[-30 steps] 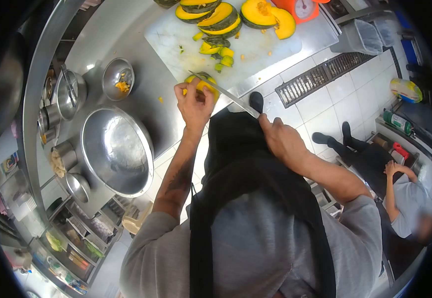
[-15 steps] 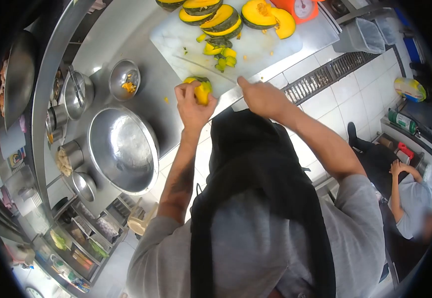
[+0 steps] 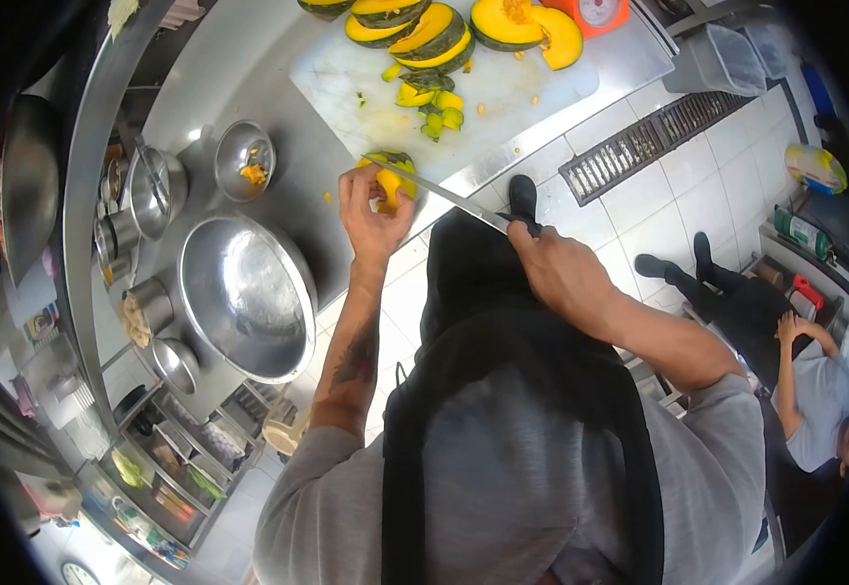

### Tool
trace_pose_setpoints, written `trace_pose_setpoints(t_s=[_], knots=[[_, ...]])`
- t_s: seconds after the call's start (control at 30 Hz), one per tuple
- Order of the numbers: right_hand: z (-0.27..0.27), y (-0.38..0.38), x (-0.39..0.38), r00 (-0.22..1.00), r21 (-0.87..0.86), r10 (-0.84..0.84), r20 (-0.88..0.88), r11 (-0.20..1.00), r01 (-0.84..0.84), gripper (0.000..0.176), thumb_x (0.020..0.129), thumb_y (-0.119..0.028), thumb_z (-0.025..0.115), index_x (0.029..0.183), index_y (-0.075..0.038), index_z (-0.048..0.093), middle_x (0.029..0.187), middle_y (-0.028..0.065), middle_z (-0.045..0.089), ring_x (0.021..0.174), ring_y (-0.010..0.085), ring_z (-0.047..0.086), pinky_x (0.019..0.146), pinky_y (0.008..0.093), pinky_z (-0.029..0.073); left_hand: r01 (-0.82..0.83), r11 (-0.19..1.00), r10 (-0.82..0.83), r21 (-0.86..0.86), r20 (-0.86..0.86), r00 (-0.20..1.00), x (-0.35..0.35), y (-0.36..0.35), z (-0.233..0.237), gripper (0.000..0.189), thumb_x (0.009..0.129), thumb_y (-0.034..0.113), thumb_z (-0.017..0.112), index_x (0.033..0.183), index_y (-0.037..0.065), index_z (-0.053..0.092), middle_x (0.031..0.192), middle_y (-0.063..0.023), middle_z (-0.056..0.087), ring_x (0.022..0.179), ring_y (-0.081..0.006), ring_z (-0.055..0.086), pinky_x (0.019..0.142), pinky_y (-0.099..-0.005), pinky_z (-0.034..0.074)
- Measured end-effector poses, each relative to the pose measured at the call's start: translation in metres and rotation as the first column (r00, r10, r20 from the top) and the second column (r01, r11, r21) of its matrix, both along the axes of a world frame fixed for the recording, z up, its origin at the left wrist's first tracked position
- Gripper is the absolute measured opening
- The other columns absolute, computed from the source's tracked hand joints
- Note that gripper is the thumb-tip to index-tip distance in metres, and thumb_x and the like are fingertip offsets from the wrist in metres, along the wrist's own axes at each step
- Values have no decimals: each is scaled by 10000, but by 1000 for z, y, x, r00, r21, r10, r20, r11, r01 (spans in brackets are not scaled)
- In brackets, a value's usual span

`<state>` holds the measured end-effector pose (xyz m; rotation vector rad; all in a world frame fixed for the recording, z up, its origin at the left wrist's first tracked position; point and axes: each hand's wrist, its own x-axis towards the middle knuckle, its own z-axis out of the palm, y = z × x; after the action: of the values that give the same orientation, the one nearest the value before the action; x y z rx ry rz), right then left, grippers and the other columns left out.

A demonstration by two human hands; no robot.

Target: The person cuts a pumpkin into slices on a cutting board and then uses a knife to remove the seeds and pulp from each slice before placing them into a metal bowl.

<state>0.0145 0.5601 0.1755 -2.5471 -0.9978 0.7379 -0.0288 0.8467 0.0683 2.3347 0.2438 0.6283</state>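
My left hand (image 3: 374,216) grips a piece of pumpkin (image 3: 393,185) with dark green skin and yellow flesh, at the near edge of the steel counter. My right hand (image 3: 566,283) is closed round the handle of a knife (image 3: 449,195). Its long blade reaches leftward across to the top of the pumpkin piece, close to my left fingers. Beyond it lies a white cutting board (image 3: 341,73) with green and yellow peel trimmings (image 3: 432,109). Thick pumpkin slices (image 3: 434,37) are stacked at its far side, and cut pumpkin pieces (image 3: 507,24) lie to their right.
Left of the board stand a large steel bowl (image 3: 249,297) and a small bowl (image 3: 246,161) holding orange scraps. An orange scale (image 3: 600,14) sits at the far right. A floor drain (image 3: 653,146) runs beyond the counter edge. Another person (image 3: 819,390) is at the right.
My right hand has moved toward me and to the right, and the knife blade now lies over the pumpkin piece. The pumpkin piece has turned in my left hand.
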Motion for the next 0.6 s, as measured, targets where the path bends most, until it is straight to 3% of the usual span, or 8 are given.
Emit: trace_pose_setpoints(t_s=[0.17,0.37,0.43,0.53,0.6], knots=[[1,13,10,998,-61,52,18,997,-51,197,1000,-66,493,1193,-36,475,798,221,656,672,392,703,599,490,572,-20,999,21,-27,19,1000,-1,3,-8,394,739,65,784,1117,8,688,1073,-163,629,813,-239,700,696,-314,614],[-74,87,34,989,103,34,146,994,-49,214,994,-92,545,1192,-13,537,836,214,722,762,364,747,643,459,607,-24,996,24,-83,1,1000,-3,3,-3,418,731,77,796,1132,20,690,1078,-159,630,812,-246,693,718,-313,611],[-89,107,48,997,250,18,72,968,-35,308,980,-78,522,1276,7,508,762,268,696,760,438,723,687,531,584,-22,996,22,-86,-1,1000,-3,3,-4,436,728,78,801,1143,18,686,1078,-150,606,816,-245,684,729,-317,609],[-78,110,77,997,205,5,-83,979,13,362,972,-94,534,1309,34,500,793,283,702,787,477,709,731,561,573,-22,999,21,-34,-46,999,-5,4,-2,455,732,86,808,1165,19,685,1092,-141,571,821,-239,680,728,-323,608],[-59,96,78,998,210,-5,-63,977,18,358,971,-106,537,1300,32,508,784,282,698,790,485,705,737,568,567,-31,997,27,-66,-59,998,-1,5,-3,456,741,93,813,1173,22,687,1096,-140,558,815,-237,678,721,-323,608]])
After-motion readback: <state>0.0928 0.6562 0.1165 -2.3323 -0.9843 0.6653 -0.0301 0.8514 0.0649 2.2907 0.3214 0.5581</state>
